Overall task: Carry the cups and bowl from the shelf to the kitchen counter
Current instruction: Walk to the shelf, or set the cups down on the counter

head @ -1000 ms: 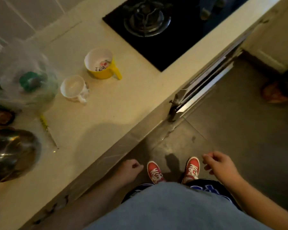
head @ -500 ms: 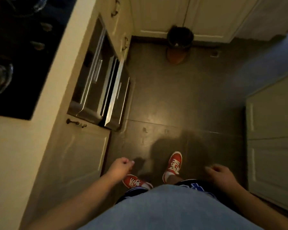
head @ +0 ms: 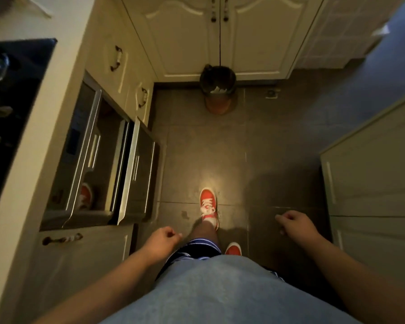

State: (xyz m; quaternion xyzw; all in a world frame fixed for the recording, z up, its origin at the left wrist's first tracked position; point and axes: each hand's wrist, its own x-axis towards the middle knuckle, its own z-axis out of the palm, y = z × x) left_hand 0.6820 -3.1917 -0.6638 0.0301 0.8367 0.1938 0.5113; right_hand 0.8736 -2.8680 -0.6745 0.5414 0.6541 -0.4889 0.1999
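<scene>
No cup, bowl or shelf shows anywhere in this view, so which way they lie from either hand, and which hand is nearer, cannot be told. The kitchen counter (head: 63, 73) runs along the left edge, with a dark hob (head: 12, 108) set into it and no crockery on the strip that shows. The left hand (head: 160, 242) hangs at the near centre, fingers curled loosely and grasping nothing; it is the hand closer to the counter side, beside a steel built-in appliance (head: 98, 164) whose front stands out from the cabinet line. The right hand (head: 295, 224) hangs to the right, likewise loosely curled and empty, near a pale cabinet (head: 372, 174). A foot in a red sneaker (head: 208, 203) is planted ahead on the dark tiled floor (head: 255, 141), toe pointing toward the far end, where a waste bin (head: 218, 87) stands against tall cabinet doors (head: 220, 36). Judging by the empty hands, this is probably a walk to fetch more.
</scene>
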